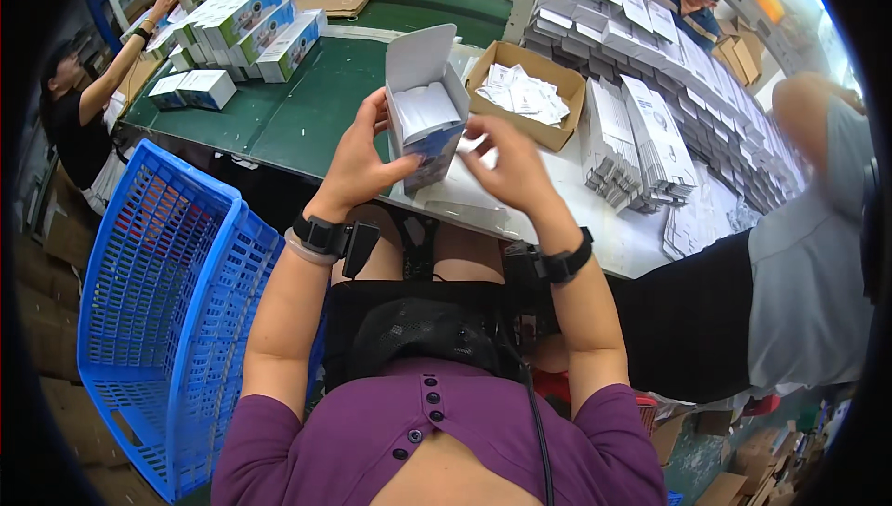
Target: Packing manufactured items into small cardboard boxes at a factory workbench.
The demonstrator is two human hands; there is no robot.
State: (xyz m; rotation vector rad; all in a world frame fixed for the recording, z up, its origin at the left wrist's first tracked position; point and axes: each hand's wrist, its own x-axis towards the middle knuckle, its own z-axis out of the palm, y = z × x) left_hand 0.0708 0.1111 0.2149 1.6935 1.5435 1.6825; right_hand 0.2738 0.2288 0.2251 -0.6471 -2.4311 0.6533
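My left hand (360, 157) grips a small carton (435, 153) from its left side, thumb across the front. The carton stands tilted over the table's near edge, its white lid flap raised and its printed lower face dark blue. White contents fill its open top; I cannot tell what they are. My right hand (513, 170) is beside the carton's right side, fingers bent and apart, with nothing visible between them. Whether its fingertips touch the carton is unclear. Just beyond my right hand is a brown cardboard tray (548, 139) holding many small white packets (522, 97).
Stacked flat cartons (641, 144) and a rack of white folded cartons (641, 37) stand at right. Closed printed boxes (237, 32) sit far left on the green table (316, 106). A blue plastic basket (177, 311) is at my left. A person is close on my right; two others work farther off.
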